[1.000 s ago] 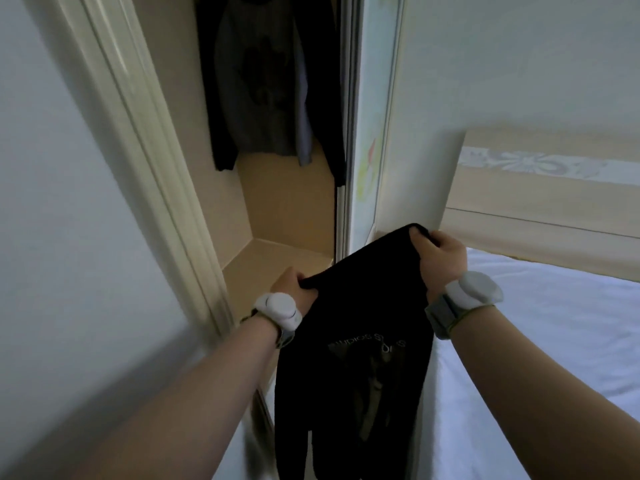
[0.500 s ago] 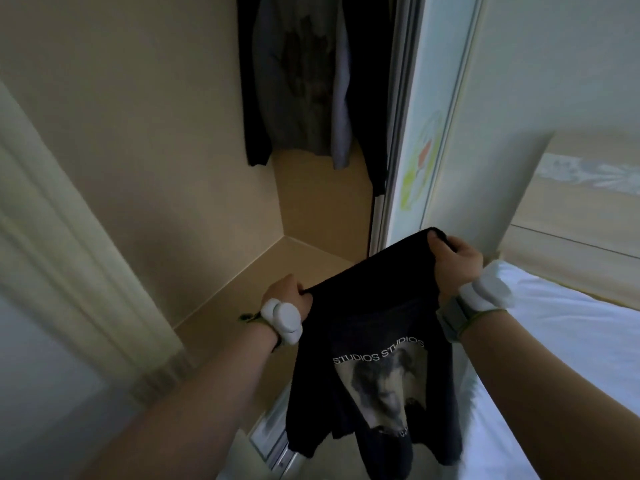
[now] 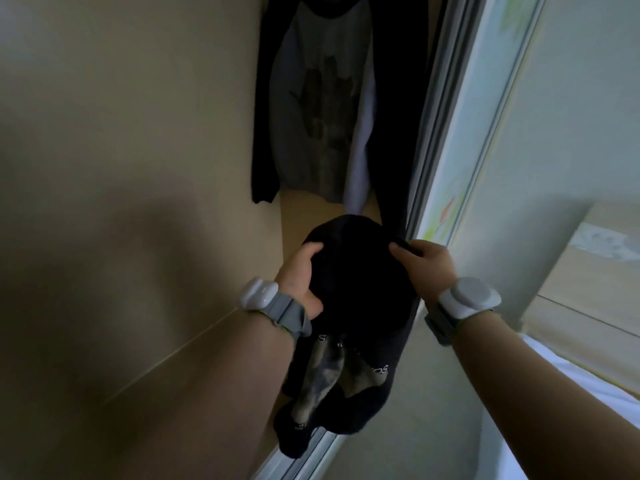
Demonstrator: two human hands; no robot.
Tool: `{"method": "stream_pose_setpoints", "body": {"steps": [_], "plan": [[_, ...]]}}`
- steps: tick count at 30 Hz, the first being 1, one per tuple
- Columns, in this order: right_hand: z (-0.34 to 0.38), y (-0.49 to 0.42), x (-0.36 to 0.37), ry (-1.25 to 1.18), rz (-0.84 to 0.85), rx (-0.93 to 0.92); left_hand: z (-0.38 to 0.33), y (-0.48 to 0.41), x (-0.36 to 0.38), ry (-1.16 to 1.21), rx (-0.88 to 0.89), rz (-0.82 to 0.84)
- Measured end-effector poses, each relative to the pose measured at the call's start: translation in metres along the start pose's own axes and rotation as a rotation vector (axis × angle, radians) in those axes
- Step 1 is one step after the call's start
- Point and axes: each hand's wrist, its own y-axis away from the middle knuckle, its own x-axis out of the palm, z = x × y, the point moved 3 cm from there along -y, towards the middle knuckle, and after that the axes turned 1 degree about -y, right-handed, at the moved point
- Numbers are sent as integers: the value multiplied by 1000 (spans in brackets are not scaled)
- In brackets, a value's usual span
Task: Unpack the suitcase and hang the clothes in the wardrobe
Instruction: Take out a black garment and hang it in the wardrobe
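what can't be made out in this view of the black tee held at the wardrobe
Head view only.
Rail and hanger of the hanging shirt: cut off by the top edge.
Print on the black t-shirt: crumpled folds hide most lettering.
Fingers of the left hand and right hand: partly tucked behind the fabric.
Suitcase: outside the frame.

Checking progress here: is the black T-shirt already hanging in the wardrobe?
No, the left hand and the right hand grip the black T-shirt bunched between them, below the grey shirt hanging in the wardrobe.

Fragmentary "…IOS" — black T-shirt [image 3: 363, 299]
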Motion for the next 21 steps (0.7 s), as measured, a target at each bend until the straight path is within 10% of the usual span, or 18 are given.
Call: {"method": "stream_pose_setpoints", "body": {"steps": [21], "plan": [[75, -109, 172, 221, 913, -548, -135, 66, -28, 112, 490, -649]]}}
